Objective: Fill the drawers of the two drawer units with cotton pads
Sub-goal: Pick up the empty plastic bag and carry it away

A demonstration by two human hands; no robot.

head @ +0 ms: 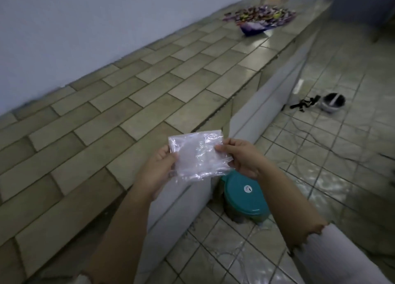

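Here, my left hand [159, 166] pinches the left edge of a clear bag [198, 153], the thumb curled over the front and the fingers behind the plastic. My right hand [241, 157] grips the bag's right edge, its fingertips [220, 148] curled onto the upper right corner. The bag hangs stretched between both hands, held up in the air over the front edge of the tiled counter [119, 104]. A pale round stack shows through the crinkled plastic, likely cotton pads [188, 155], sitting in the left half of the bag nearer my left thumb; I cannot count them. Below the bag and my right wrist, a teal bin [245, 200] with a round sticker on its lid stands on the floor tiles, just beside the white counter front. Far along the counter lies a heap of purple wrappers [292, 16]. Out on the floor, well apart from me, sit a dark bowl [333, 102] and a black strap [305, 103] beside it.
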